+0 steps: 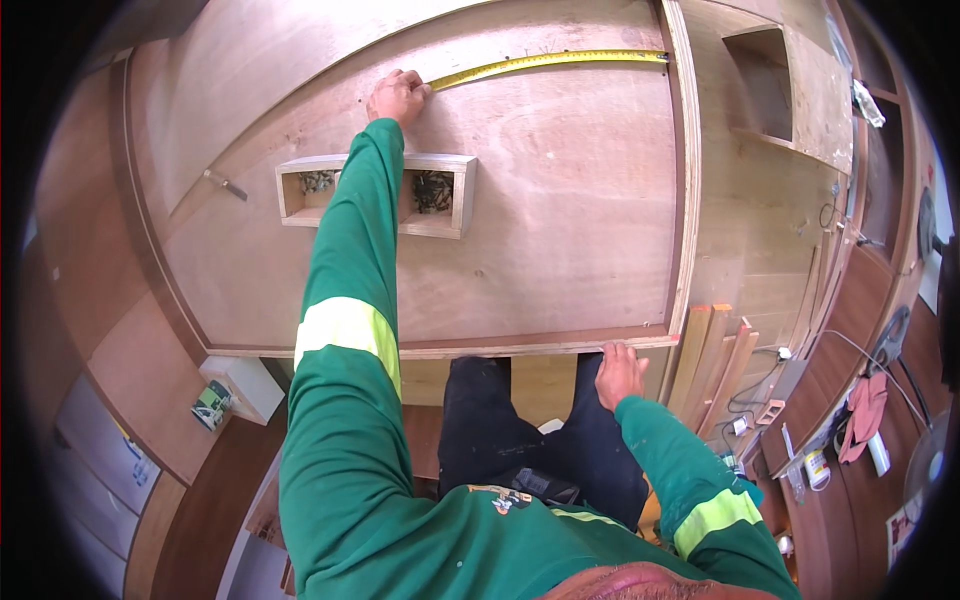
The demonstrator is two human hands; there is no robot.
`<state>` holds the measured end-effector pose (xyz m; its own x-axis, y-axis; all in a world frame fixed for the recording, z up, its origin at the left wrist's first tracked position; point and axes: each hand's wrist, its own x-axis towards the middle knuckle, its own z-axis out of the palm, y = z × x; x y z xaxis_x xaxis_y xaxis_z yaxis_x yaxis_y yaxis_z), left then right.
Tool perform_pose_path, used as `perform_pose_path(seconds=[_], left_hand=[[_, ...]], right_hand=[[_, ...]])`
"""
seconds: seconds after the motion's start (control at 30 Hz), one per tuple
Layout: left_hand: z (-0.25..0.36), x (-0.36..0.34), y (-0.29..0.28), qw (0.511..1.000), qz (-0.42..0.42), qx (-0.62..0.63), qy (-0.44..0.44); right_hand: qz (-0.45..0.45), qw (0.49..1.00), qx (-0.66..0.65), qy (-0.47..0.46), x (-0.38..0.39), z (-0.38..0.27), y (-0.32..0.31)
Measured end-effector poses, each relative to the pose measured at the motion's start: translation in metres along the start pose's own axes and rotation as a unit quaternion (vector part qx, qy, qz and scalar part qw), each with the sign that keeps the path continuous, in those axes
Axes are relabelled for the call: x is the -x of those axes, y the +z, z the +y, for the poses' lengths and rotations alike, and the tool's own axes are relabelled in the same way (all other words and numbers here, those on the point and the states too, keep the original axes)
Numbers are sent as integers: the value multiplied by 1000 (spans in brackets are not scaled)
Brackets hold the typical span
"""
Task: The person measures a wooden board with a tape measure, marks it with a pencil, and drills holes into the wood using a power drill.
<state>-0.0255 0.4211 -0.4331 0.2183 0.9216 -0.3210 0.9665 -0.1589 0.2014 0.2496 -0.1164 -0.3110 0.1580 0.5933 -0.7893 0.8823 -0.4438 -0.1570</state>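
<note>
My left hand pinches a yellow tape measure, which stretches across the large plywood panel to the inner side of its raised right edge. Below that hand a small plywood box with open compartments holds metal fasteners, partly hidden by my sleeve. A small metal tool or strip lies to the left of the box. My right hand rests with bent fingers over the panel's front edge, near its right corner.
At the right are a wooden unit with a square opening, upright wood strips, cables, a pink cloth and a fan-like object. At the left are brown boards and a white block.
</note>
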Motion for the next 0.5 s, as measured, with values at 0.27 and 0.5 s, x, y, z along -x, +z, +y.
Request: perform_pose_path(seconds=[0.27, 0.5], left_hand=[[3, -9, -4, 1000, -22, -19, 4], [-4, -10, 3, 1000, -13, -11, -1]], right_hand=[[-11, 1000, 0, -5, -3, -3, -5], [-16, 1000, 10, -5, -2, -5, -7]])
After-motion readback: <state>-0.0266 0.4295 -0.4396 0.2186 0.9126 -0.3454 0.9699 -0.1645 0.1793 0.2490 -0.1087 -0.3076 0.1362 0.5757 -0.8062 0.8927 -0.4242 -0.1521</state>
